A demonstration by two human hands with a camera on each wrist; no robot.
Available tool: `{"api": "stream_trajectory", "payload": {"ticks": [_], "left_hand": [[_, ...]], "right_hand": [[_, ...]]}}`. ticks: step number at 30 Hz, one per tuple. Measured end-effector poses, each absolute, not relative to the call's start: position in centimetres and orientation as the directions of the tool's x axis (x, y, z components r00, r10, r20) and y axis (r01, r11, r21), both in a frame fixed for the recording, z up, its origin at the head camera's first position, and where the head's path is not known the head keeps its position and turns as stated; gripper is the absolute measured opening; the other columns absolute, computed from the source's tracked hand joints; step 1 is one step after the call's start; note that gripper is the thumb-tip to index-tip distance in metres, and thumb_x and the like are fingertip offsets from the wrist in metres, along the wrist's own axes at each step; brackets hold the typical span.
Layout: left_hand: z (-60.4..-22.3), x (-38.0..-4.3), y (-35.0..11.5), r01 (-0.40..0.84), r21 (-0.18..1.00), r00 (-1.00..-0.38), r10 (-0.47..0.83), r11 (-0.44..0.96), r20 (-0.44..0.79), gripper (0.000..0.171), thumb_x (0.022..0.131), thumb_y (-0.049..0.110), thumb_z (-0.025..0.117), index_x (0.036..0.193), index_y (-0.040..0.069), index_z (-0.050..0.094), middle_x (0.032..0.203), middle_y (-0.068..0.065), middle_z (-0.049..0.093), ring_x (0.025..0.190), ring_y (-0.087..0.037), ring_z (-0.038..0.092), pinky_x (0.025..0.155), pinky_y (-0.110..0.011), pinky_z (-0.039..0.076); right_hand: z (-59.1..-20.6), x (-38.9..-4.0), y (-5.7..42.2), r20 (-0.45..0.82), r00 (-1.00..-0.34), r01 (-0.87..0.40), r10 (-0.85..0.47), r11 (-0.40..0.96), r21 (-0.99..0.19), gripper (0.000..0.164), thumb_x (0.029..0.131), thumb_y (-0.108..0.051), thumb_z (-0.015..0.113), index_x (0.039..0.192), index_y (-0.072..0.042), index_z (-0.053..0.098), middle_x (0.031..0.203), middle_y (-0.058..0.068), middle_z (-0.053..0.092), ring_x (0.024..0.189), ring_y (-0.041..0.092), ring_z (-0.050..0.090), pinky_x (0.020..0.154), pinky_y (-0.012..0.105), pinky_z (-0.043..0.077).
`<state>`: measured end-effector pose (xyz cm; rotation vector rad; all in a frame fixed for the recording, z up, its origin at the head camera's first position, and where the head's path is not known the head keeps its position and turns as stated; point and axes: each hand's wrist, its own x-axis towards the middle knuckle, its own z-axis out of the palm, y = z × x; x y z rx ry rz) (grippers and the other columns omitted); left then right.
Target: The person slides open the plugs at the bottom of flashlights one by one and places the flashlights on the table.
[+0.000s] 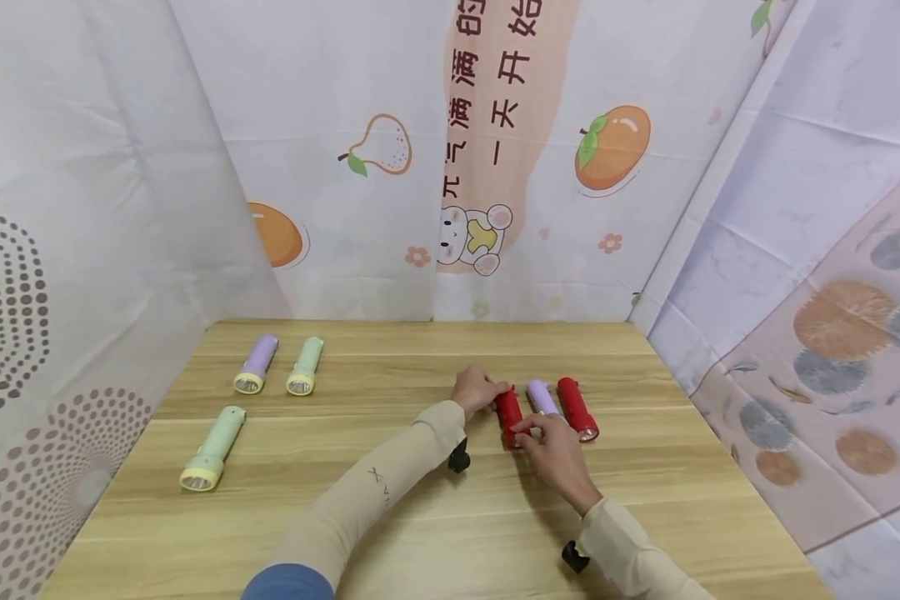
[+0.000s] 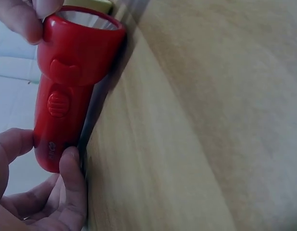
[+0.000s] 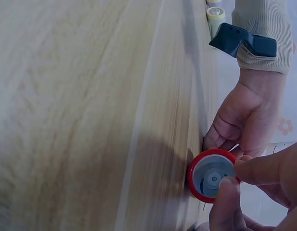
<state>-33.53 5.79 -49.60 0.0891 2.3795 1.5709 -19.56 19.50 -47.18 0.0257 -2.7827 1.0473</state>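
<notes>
A red flashlight (image 1: 508, 410) lies on the wooden table, right of centre. My left hand (image 1: 475, 390) pinches its tail end between thumb and fingers. At the lamp end, my right hand (image 1: 557, 454) pinches the rim; in the right wrist view the thumb and a finger of that hand (image 3: 268, 192) overlap the round lens (image 3: 203, 175). The left wrist view shows the sliding switch (image 2: 58, 104) on the barrel. Just right of this flashlight lies a purple flashlight (image 1: 541, 397), its lamp end hidden behind my right hand. Beyond it is another red flashlight (image 1: 576, 408).
On the table's left side lie a purple flashlight (image 1: 258, 362) and a green flashlight (image 1: 305, 365), with another green flashlight (image 1: 216, 446) nearer me. Printed curtains (image 1: 330, 75) enclose the wooden table (image 1: 450, 533) at the back and sides.
</notes>
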Motion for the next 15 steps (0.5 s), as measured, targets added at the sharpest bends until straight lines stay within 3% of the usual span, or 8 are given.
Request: {"api": "stream_trajectory", "payload": {"ticks": [4,8,11,15], "left_hand": [[-49.4,-33.1,5.5,-0.081,0.906,-0.953,0.233,0.415,-0.192,0.029,0.092,0.027,0.079,0.075,0.004,0.072,0.064,-0.01,0.067,0.054,-0.017,0.064,0.052,-0.028,0.053],[-49.4,-32.7,5.0,-0.051,0.912,-0.953,0.254,0.406,-0.167,0.026,0.094,0.025,0.078,0.079,0.004,0.071,0.065,-0.009,0.067,0.057,-0.017,0.063,0.053,-0.027,0.051],[-49.6,-32.6,4.3,-0.052,0.932,-0.951,0.268,0.358,-0.156,0.022,0.094,0.022,0.077,0.091,0.003,0.069,0.071,-0.009,0.068,0.06,-0.018,0.063,0.055,-0.027,0.051],[-49.7,-32.4,2.7,-0.044,0.951,-0.943,0.302,0.306,-0.14,0.028,0.095,0.023,0.074,0.109,0.002,0.062,0.084,-0.011,0.071,0.069,-0.02,0.066,0.059,-0.028,0.052]], "right_hand": [[-47.3,-19.6,19.5,0.162,-0.985,-0.064,0.056,0.754,-0.654,0.009,0.091,-0.006,0.077,0.097,-0.013,0.079,0.104,0.011,0.065,0.071,0.016,0.053,0.053,0.026,0.044],[-47.3,-19.5,19.5,0.157,-0.986,-0.066,0.056,0.738,-0.671,0.01,0.089,-0.006,0.078,0.097,-0.011,0.078,0.105,0.013,0.064,0.074,0.017,0.055,0.055,0.027,0.046],[-47.2,-19.5,19.5,0.144,-0.988,-0.061,0.054,0.718,-0.694,0.011,0.088,-0.006,0.08,0.097,-0.01,0.077,0.106,0.014,0.061,0.071,0.016,0.056,0.054,0.027,0.047],[-47.0,-19.4,19.3,0.151,-0.987,-0.065,0.061,0.701,-0.71,0.013,0.086,-0.006,0.082,0.098,-0.009,0.076,0.107,0.015,0.058,0.071,0.016,0.056,0.055,0.026,0.046]]}}
